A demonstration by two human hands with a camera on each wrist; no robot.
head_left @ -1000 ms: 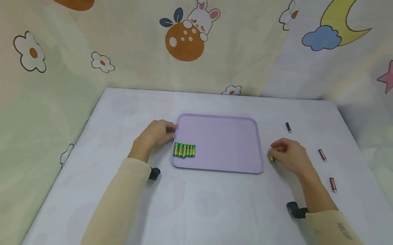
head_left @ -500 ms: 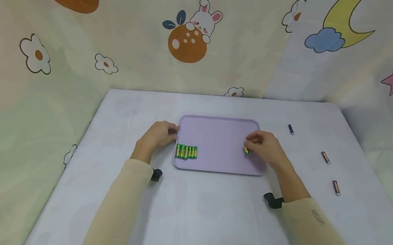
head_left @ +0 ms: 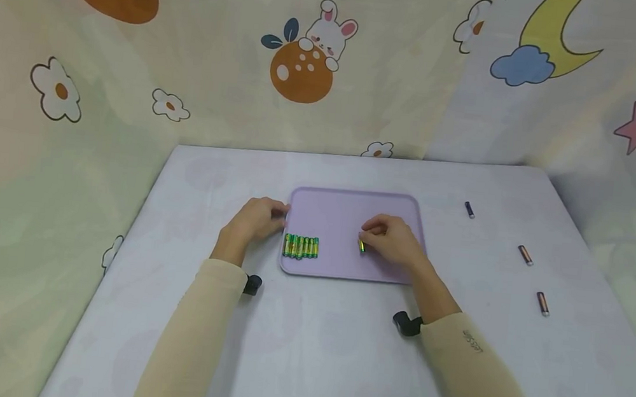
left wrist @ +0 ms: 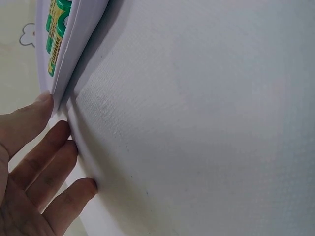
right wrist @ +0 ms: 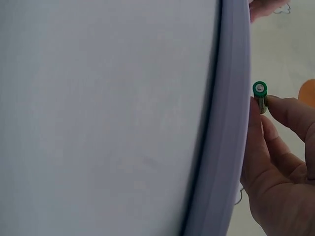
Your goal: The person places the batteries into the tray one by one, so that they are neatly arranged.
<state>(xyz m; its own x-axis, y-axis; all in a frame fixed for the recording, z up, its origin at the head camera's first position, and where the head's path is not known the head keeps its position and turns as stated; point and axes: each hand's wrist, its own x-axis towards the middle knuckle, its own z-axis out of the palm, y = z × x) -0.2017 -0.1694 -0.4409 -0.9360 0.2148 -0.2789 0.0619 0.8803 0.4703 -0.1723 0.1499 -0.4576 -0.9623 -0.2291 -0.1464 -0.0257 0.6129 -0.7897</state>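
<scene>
A green-and-gold battery (head_left: 362,247) is pinched between the thumb and fingers of my right hand (head_left: 397,241), above the middle of the light purple tray (head_left: 352,205). In the right wrist view the green end of this battery (right wrist: 260,88) faces the camera. Several matching batteries (head_left: 300,247) lie side by side in a row at the tray's left front. My left hand (head_left: 255,220) is at the tray's left edge. In the left wrist view, the thumb of that hand (left wrist: 37,169) touches the tray rim, and the other fingers are loosely extended near the table.
On the table (head_left: 316,339) to the right of the tray lie a dark battery (head_left: 469,210) and two copper-and-dark batteries, one farther back (head_left: 525,255) and one nearer (head_left: 542,304). A printed cloth (head_left: 218,42) hangs behind the table.
My right hand has carried the green battery leftward from the table beside the tray to above its middle. The left hand has stayed at the tray's left edge.
</scene>
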